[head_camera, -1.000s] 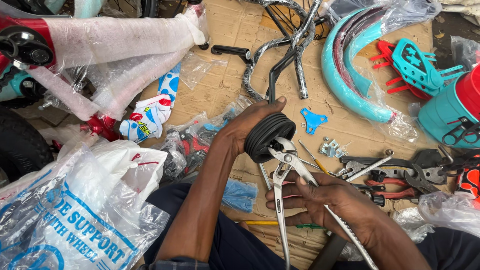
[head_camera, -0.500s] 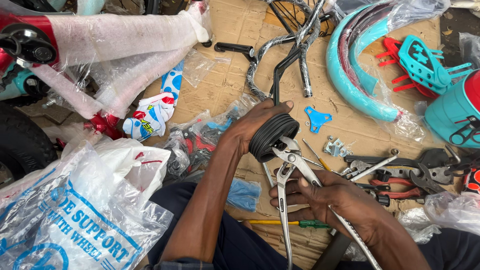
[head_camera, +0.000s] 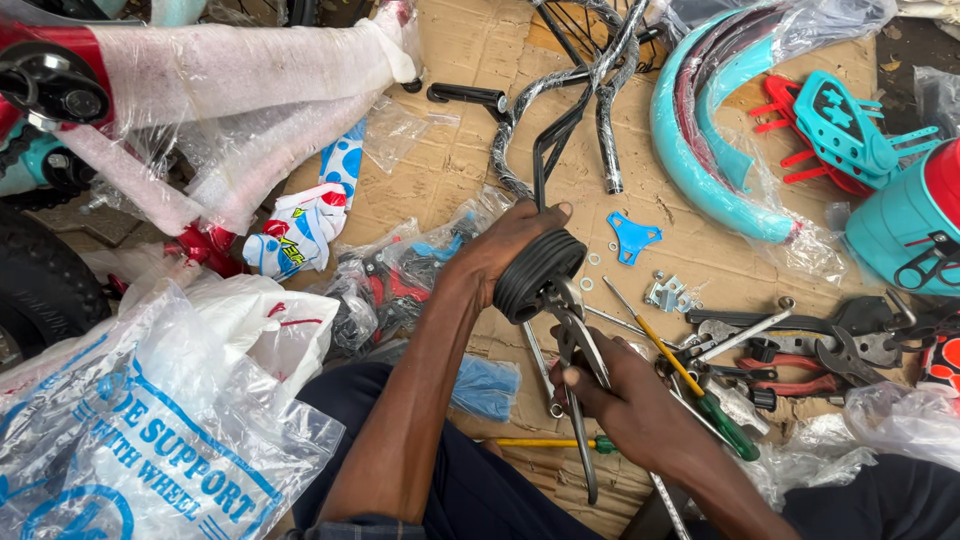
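A: Starting at the left, we are seeing a clear plastic bag (head_camera: 130, 440) with blue print lying over our knee, and above it a bicycle frame (head_camera: 200, 60) wrapped in foam and film.

B: Yes, and beside that we are looking at small packets (head_camera: 400, 270) of red and blue parts lying on the cardboard floor (head_camera: 470, 140).

A: Our left hand (head_camera: 505, 250) is closing around a small black training wheel (head_camera: 538, 275), with the fingers wrapping over its ribbed tread. The wheel is sitting near the middle of the view, raised just above the cardboard.

B: Our right hand (head_camera: 625, 400) is gripping the handles of steel pliers (head_camera: 575, 350), squeezing them narrow. The pliers' nose is pressing against the wheel's hub side; we cannot tell what exactly it is pinching there.

A: Just right of that, a screwdriver (head_camera: 690, 385) with a yellow shaft and green handle is lying across our right hand's far side.

B: Further right, a flat blue bracket (head_camera: 633, 236) is lying near loose washers, and spanners (head_camera: 790, 345) are piling up together.

A: At the far right, teal mudguards (head_camera: 690, 150) in film are curving around, with a teal and red basket piece (head_camera: 845, 125) beyond them.
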